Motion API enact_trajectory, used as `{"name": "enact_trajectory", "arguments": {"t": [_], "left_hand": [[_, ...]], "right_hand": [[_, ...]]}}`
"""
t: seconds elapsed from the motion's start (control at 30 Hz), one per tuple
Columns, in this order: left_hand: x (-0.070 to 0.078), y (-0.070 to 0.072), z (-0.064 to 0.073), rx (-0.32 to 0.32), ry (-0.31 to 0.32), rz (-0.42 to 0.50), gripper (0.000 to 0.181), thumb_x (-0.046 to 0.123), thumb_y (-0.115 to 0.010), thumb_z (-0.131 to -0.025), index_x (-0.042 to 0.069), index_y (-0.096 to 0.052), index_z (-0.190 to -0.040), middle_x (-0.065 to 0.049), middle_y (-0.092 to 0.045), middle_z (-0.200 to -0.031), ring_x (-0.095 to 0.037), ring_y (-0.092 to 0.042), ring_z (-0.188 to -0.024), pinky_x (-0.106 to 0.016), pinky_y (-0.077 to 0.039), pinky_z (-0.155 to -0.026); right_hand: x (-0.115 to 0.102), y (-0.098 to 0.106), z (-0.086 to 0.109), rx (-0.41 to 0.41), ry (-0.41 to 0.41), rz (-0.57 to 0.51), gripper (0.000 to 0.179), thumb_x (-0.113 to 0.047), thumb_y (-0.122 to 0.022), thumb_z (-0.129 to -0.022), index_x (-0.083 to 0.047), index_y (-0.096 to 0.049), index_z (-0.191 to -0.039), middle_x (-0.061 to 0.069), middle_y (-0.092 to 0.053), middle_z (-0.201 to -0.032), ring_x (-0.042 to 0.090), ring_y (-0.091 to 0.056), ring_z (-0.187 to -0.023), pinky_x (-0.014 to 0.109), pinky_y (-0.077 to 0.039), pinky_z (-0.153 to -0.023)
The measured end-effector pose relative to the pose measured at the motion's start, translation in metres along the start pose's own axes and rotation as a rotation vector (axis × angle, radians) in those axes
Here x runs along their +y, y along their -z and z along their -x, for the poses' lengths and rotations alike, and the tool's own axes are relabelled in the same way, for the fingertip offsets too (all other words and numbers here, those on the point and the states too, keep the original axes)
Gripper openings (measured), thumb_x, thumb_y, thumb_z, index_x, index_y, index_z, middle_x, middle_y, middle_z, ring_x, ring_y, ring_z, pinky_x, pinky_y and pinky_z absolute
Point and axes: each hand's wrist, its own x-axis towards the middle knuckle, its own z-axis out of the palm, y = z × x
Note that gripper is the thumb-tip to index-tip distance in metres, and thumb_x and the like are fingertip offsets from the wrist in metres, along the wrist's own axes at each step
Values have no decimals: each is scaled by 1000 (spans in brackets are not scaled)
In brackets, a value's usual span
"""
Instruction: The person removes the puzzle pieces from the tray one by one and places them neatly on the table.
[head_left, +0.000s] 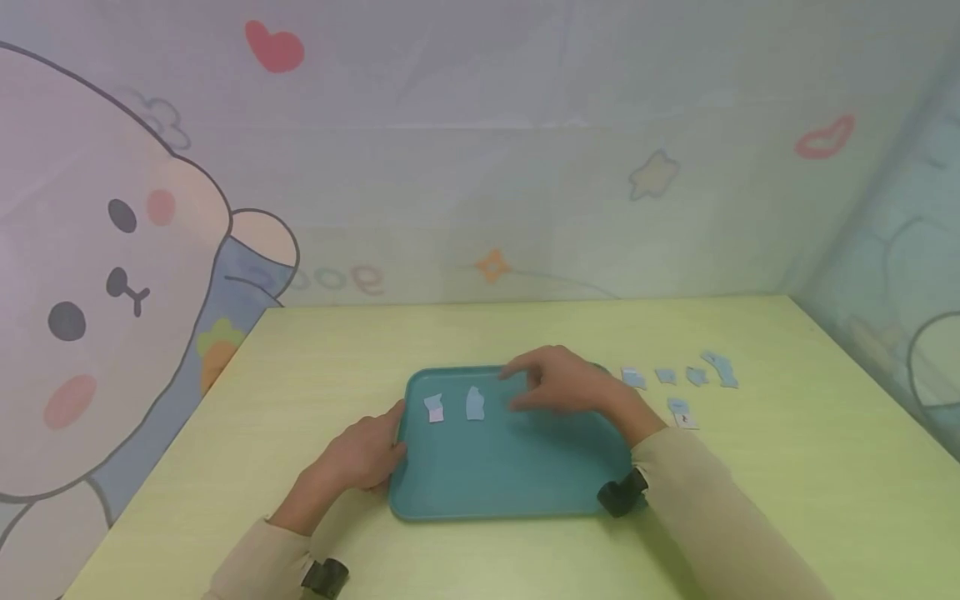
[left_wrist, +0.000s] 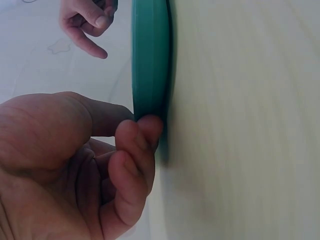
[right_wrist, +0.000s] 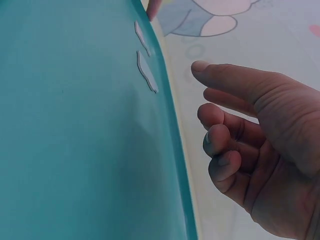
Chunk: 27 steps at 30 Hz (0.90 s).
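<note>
A teal tray [head_left: 495,475] lies on the table. My left hand [head_left: 363,454] grips its left rim; in the left wrist view, the thumb and curled fingers meet at the tray's edge. Near the far left of the tray sit two small flat pieces: a blue-and-pink puzzle piece [head_left: 435,414] and a taller light-blue puzzle piece [head_left: 475,404], apart from each other. Over the tray's far right part hovers my right hand [head_left: 558,383], its fingers loosely bent. In the right wrist view nothing shows between that thumb and the fingers.
On the pale yellow table [head_left: 795,500], right of the tray, lie several more pieces, among them a curved blue piece [head_left: 722,369] and a blue-and-white piece [head_left: 682,413]. A printed cloth [head_left: 450,167] with a cartoon bear hangs behind the table.
</note>
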Motion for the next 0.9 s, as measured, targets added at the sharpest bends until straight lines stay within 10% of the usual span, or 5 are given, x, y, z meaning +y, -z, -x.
{"name": "enact_trajectory", "arguments": {"t": [0.9], "left_hand": [[-1, -1, -1, -13, 17, 10, 67, 8, -50, -105, -9, -22, -163, -6, -60, -59, -14, -54, -46, -27, -41, -50]], "right_hand": [[14, -31, -33, -89, -102, -131, 58, -22, -85, -90, -17, -66, -144, -2, -53, -57, 13, -46, -46, 27, -43, -50]]}}
